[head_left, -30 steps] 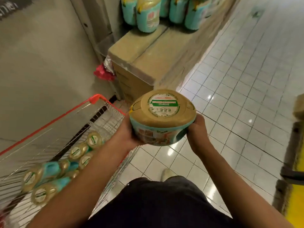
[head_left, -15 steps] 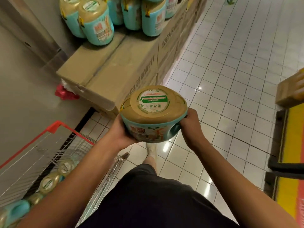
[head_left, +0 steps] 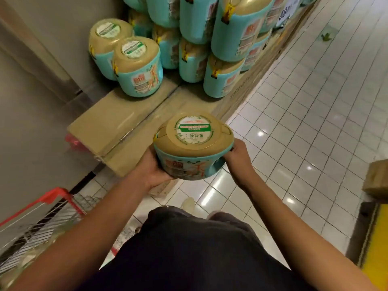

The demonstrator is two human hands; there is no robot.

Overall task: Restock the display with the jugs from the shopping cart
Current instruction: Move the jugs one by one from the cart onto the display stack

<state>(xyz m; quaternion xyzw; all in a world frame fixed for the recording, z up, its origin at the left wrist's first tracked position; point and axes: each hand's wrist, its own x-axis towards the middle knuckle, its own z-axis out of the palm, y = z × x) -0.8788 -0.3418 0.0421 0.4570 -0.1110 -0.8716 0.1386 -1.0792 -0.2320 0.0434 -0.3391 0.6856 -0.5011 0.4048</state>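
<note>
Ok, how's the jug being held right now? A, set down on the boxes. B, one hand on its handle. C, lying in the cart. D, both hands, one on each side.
D: the left hand and the right hand grip the jug from opposite sides, in the air, just short of the boxes.

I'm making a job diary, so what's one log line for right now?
jug: held, not yet on display | left hand: grips jug | right hand: grips jug | cardboard boxes: bare spot
</note>
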